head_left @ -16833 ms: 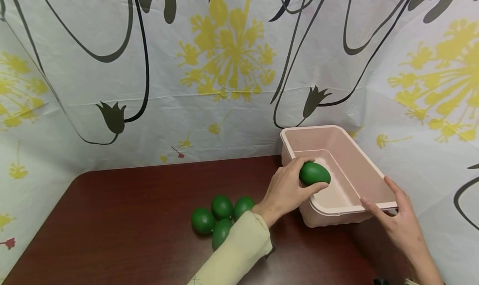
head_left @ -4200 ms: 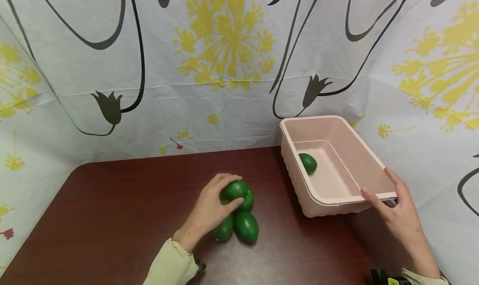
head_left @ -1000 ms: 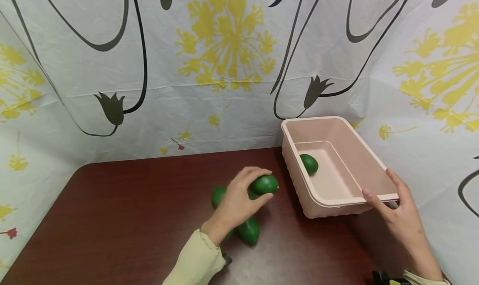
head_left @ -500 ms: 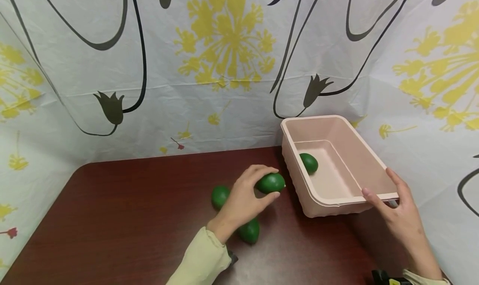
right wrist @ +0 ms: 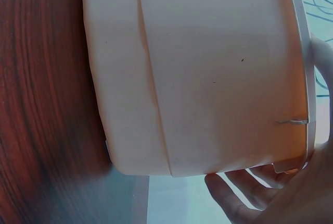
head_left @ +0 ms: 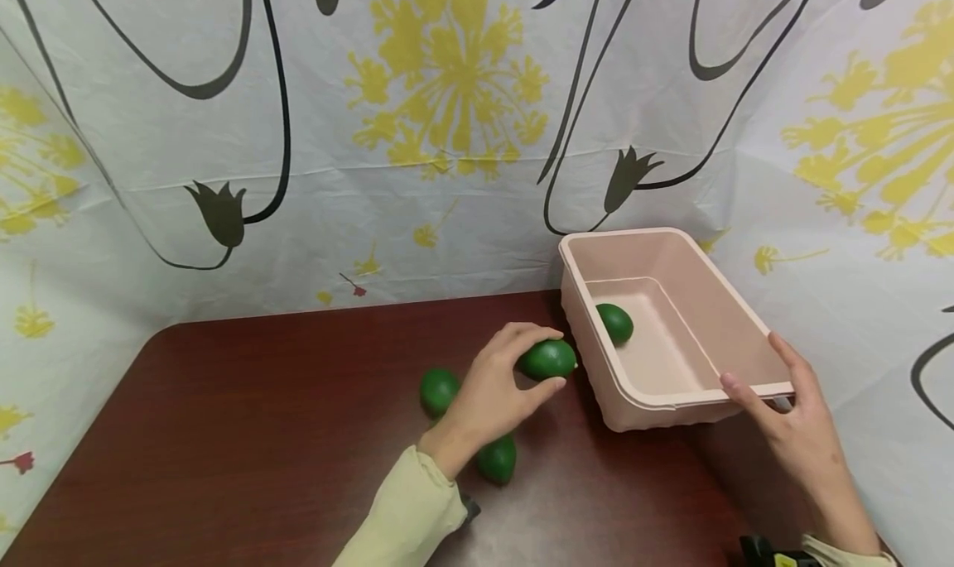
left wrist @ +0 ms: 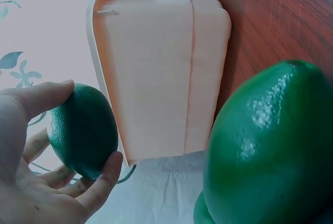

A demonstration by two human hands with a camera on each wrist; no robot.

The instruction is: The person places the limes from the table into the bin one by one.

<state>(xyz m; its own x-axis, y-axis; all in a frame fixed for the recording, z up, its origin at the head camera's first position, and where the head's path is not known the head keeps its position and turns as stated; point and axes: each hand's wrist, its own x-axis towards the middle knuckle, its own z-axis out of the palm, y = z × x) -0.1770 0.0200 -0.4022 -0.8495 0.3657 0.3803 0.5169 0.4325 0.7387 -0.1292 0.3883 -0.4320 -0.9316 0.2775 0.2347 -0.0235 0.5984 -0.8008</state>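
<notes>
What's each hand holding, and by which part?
Left hand: a green fruit, pinched across its sides, thumb nearer, fingers farther. Right hand: the pink bin, by the rim at its near right corner.

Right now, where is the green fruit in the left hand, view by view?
Head: green fruit in left hand, lower right of centre.
Left wrist: at left; the nearer fruit at right is another.
Right wrist: not in it.
Shared landmark: pink bin, in all three.

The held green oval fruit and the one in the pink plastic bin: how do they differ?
The held green oval fruit is raised outside the pink plastic bin; the other green oval fruit lies inside. The left hand grips the first; no hand touches the second. Both are green.
</notes>
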